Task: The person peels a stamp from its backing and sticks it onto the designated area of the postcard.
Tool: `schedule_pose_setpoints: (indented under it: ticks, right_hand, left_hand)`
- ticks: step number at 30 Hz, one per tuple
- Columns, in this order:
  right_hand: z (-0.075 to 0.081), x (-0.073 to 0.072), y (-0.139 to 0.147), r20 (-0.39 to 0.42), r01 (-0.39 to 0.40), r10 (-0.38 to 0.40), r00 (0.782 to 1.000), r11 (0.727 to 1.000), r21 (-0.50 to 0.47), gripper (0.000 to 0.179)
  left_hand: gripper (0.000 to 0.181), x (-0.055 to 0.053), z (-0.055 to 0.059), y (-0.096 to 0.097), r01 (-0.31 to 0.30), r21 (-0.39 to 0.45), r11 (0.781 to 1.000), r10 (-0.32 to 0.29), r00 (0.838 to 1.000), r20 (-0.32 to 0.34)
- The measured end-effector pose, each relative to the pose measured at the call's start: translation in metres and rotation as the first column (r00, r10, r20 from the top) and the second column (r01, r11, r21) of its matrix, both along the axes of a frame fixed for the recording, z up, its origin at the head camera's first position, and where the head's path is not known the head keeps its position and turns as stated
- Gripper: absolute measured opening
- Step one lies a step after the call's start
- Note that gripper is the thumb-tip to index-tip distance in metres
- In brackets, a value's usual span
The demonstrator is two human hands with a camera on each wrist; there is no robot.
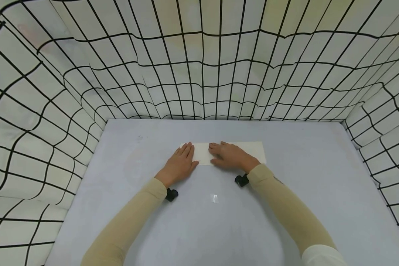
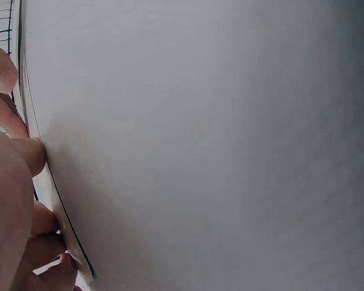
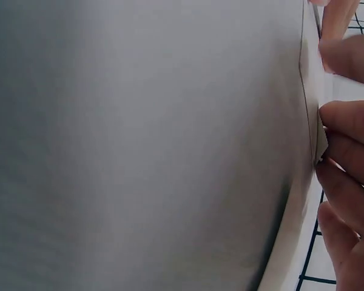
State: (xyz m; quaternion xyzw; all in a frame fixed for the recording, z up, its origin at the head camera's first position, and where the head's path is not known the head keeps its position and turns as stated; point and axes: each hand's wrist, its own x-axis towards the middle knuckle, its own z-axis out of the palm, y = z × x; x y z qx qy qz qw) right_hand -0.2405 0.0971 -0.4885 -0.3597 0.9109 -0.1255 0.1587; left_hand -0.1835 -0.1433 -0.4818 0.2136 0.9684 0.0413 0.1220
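A long cream strip of paper (image 1: 254, 149) lies flat across the table, toward its far side. Over the strip's left end rests my left hand (image 1: 181, 162), its fingers straight and pointing away, thumb out to the right. My right hand (image 1: 232, 155) lies across the middle of the strip, fingers pointing left, thumb apart from them on the near side. In the right wrist view a small raised cream edge (image 3: 322, 140) shows against the right fingertips. The left wrist view has the left fingers (image 2: 45, 245) touching the paper's edge; much of the strip is hidden beneath the hands.
The white table (image 1: 193, 229) extends to both sides and toward me. A small shiny patch (image 1: 214, 198) shows on its surface. White walls with a black grid net (image 1: 219, 74) stand behind and at both sides. Each wrist carries a small black camera (image 1: 241, 180).
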Motion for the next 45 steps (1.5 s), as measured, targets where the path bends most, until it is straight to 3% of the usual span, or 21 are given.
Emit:
schedule_pose_setpoints:
  ticks: [6, 17, 26, 31, 39, 45]
  right_hand:
    - [0.002, 0.013, 0.002, 0.009, 0.000, 0.000, 1.000, 1.000, 0.020, 0.076]
    - [-0.002, 0.017, 0.005, 0.017, 0.002, -0.002, 1.000, 1.000, 0.005, 0.078]
    - [0.000, 0.016, 0.002, -0.031, 0.045, -0.045, 0.998, 0.999, -0.022, 0.059]
    - [0.005, 0.019, 0.002, -0.015, 0.077, -0.077, 0.997, 0.997, -0.025, 0.055]
    - [0.005, 0.022, 0.003, -0.036, 0.071, -0.072, 0.997, 0.997, -0.032, 0.054]
    - [0.003, 0.027, 0.007, -0.081, 0.063, -0.070, 0.994, 0.994, -0.093, 0.038]
  left_hand:
    - [0.069, -0.001, -0.002, -0.001, -0.001, -0.009, 1.000, 0.001, 1.000, -0.003]
    - [0.071, -0.002, -0.003, -0.001, -0.021, -0.014, 1.000, 0.022, 0.999, 0.042]
    - [0.071, -0.002, -0.005, -0.003, -0.030, 0.015, 0.999, 0.029, 0.997, 0.072]
    - [0.072, -0.002, -0.003, -0.003, -0.033, 0.007, 0.999, 0.032, 0.997, 0.069]
    - [0.071, -0.002, -0.002, -0.001, -0.038, 0.005, 0.999, 0.038, 0.997, 0.070]
    - [0.071, -0.003, 0.001, 0.000, -0.047, 0.006, 0.999, 0.046, 0.996, 0.079]
